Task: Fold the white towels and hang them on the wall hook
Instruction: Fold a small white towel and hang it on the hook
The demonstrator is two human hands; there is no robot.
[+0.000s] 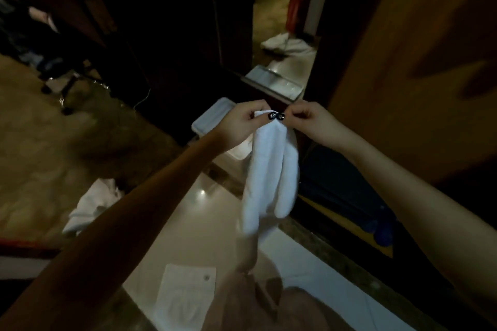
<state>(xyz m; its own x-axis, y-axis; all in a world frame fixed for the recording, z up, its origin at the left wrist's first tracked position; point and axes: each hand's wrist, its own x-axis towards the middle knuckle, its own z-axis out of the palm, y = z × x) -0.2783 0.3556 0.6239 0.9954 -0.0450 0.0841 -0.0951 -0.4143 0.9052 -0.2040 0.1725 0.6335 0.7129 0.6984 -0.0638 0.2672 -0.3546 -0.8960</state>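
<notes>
Towel (271, 169) pinched at the top by left hand (239, 123) and right hand (309, 118) close together, dangling doubled over the near floor (193, 223), prob to line edges up.

This is a lived-in room of a home or hotel, at the edge where a brown patterned carpet (32, 142) meets a glossy pale tiled floor (188, 223). A tall dark wooden cabinet (174, 21) stands at the back, with the wheeled base of a black office chair (67, 83) to its left and an orange-brown wooden door (416, 62) on the right. Crumpled white towels (91, 207) and a white lidded plastic bin (212, 115) sit on the floor.
</notes>
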